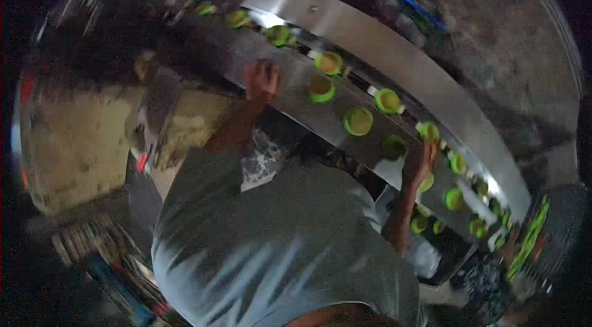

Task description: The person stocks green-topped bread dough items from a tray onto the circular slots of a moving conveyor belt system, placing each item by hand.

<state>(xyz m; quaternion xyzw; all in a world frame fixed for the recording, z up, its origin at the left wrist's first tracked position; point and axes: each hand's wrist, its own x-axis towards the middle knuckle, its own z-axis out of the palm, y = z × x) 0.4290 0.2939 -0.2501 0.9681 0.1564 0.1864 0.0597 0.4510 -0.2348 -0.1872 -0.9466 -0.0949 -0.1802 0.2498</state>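
Observation:
Over the metal worktop, my left hand (262, 80) has its fingers apart and slightly bent, with nothing visible in them. My right hand (421, 157) reaches to the edge of the conveyor, its fingertips against a round green piece (428, 131) that looks like a shallow cup with a tan top; blur hides the exact grip. Between my hands, more pieces lie on the worktop: a green piece with a brownish top (321, 89), a yellowish-topped one (358, 121) and a darker one (394, 147). Another pale green piece (426, 182) sits beside my right wrist.
A row of similar green pieces (328, 63) sits on the narrow conveyor along a curved metal guard (382, 37). Several more (454, 198) lie to the right. Brownish boards (86, 142) stand at left. A bright green strip (529, 237) is at far right.

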